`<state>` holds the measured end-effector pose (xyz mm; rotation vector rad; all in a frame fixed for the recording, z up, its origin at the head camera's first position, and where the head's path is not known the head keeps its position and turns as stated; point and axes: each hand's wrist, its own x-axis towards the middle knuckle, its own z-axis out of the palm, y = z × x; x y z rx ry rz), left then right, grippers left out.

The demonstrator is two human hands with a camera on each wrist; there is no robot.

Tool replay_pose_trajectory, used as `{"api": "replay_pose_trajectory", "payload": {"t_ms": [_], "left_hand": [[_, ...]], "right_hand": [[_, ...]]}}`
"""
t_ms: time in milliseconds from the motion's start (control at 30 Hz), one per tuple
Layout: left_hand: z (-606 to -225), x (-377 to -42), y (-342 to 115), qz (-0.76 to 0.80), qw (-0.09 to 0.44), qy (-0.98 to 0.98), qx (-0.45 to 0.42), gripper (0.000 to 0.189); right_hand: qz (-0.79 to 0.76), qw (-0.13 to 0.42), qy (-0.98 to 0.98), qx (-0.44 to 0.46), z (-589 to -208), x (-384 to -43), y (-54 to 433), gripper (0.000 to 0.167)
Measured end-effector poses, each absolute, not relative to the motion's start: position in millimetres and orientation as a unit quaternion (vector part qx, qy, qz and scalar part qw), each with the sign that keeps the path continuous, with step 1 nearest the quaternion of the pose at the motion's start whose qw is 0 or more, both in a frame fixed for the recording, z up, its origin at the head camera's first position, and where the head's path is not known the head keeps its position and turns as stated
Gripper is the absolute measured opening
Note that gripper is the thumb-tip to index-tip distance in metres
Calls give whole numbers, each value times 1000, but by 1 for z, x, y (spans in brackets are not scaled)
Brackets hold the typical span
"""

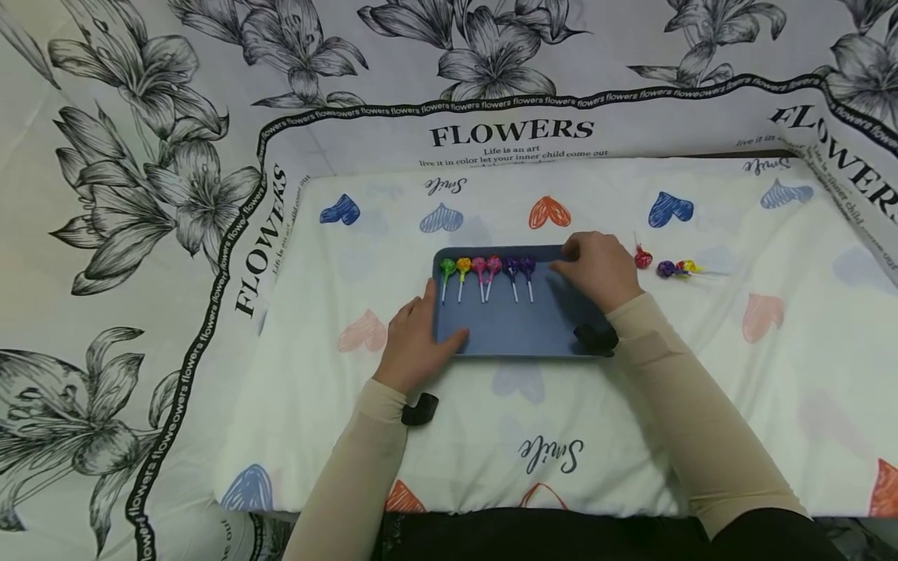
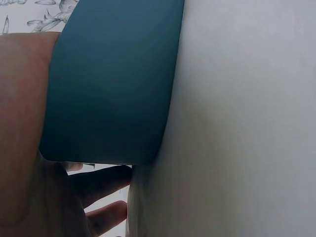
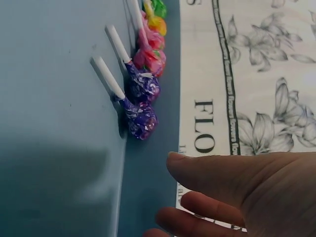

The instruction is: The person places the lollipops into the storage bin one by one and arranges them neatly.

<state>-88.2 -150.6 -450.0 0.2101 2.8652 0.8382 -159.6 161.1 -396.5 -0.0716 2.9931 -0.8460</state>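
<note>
Left hand (image 1: 415, 340) — spread — touches tray (image 1: 519, 331); right hand (image 1: 602, 270), thumb apart, near lollipops (image 1: 494, 266).

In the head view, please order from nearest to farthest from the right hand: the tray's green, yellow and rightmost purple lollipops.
1. Rightmost purple lollipop: right end of the row.
2. Yellow lollipop: second from left.
3. Green lollipop: left end.

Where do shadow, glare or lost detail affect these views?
Head: soft shadow by the right hand on the blue tray; left wrist: left fingers dark beneath the tray, white sheet pale and nearly featureless; right wrist: shadow patch at the tray's lower left, bright flecks on purple lollipop wrappers, glare or print unclear.
</note>
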Motion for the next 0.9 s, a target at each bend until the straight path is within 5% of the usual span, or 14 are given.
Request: {"api": "replay_pose_trajectory", "payload": {"t_ms": [467, 900], "left_hand": [[-448, -88, -150, 285, 78, 953, 71, 103], [-447, -87, -150, 290, 81, 951, 67, 103]], "right_hand": [[-291, 22, 956, 17, -392, -154, 178, 36], [-289, -48, 956, 24, -389, -149, 200, 40]]}}
